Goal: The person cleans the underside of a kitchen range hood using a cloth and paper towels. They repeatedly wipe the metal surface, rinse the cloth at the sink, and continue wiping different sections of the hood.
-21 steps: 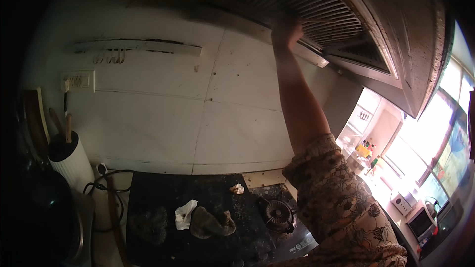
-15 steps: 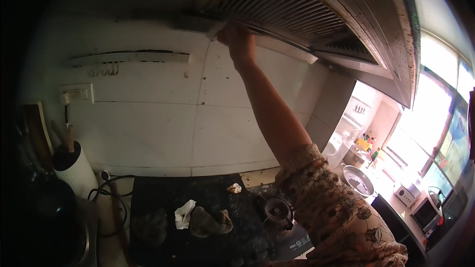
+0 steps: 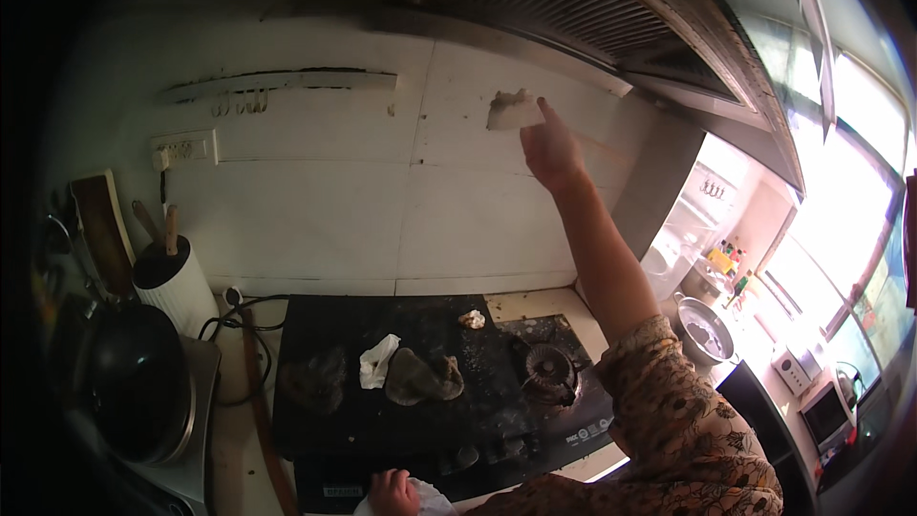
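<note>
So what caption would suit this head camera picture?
Right hand presses a pale cloth to the wall tiles; left hand rests by the black stove.

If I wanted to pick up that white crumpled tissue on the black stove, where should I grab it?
Probably pinch the white crumpled tissue at its raised upper end, coming straight down from above. It lies loose on the black stove top, bunched into a ridge that stands up, so fingers can close on that fold. A dark rag lies close on its right, so approach from the top or left.
</note>
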`<action>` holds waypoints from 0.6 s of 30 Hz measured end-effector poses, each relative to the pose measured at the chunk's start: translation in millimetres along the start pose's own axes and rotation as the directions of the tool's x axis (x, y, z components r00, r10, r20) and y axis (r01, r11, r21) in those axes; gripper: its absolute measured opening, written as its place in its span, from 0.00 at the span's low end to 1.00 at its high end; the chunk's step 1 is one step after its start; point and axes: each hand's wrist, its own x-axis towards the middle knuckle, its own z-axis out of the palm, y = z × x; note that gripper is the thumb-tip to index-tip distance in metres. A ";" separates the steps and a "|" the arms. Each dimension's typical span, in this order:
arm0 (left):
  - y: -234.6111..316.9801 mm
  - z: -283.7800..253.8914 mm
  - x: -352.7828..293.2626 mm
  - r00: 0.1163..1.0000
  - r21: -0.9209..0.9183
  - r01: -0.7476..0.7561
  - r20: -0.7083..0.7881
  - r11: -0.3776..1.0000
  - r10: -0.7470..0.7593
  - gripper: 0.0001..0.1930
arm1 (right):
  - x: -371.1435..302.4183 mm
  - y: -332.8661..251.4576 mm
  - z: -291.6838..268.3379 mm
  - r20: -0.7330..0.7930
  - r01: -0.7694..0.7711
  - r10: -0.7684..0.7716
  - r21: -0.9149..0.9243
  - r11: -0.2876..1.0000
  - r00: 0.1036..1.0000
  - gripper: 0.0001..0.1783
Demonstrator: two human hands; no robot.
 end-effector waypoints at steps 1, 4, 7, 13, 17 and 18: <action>-0.7 0.8 0.3 1.000 0.002 -0.009 -0.012 1.000 0.009 0.08 | 6.5 -6.5 1.3 -0.038 0.059 -0.061 -0.046 0.997 0.997 0.11; -1.3 2.0 0.8 1.000 0.003 -0.008 -0.026 1.000 0.008 0.08 | 28.8 -38.5 24.1 -0.244 0.036 0.035 0.283 0.959 0.969 0.09; -0.5 1.6 1.7 1.000 -0.013 -0.005 -0.029 1.000 0.004 0.08 | 72.1 -50.0 4.1 -0.178 0.137 -0.140 -0.031 0.990 0.974 0.11; 5.6 -3.7 1.6 0.999 -0.057 0.026 -0.017 0.998 -0.027 0.07 | 167.0 -52.0 -24.4 0.022 -0.131 -0.342 -0.899 -0.417 0.940 0.16; 2.1 -0.3 1.1 1.000 -0.053 -0.021 -0.006 0.998 0.020 0.07 | 177.9 -34.2 -17.8 -0.108 -0.046 -0.515 -0.990 0.132 0.851 0.22; -0.5 -0.6 0.3 0.999 -0.044 -0.032 -0.006 0.999 0.032 0.07 | 175.8 -29.0 -2.6 -0.137 -0.002 -0.542 -0.970 0.243 0.829 0.22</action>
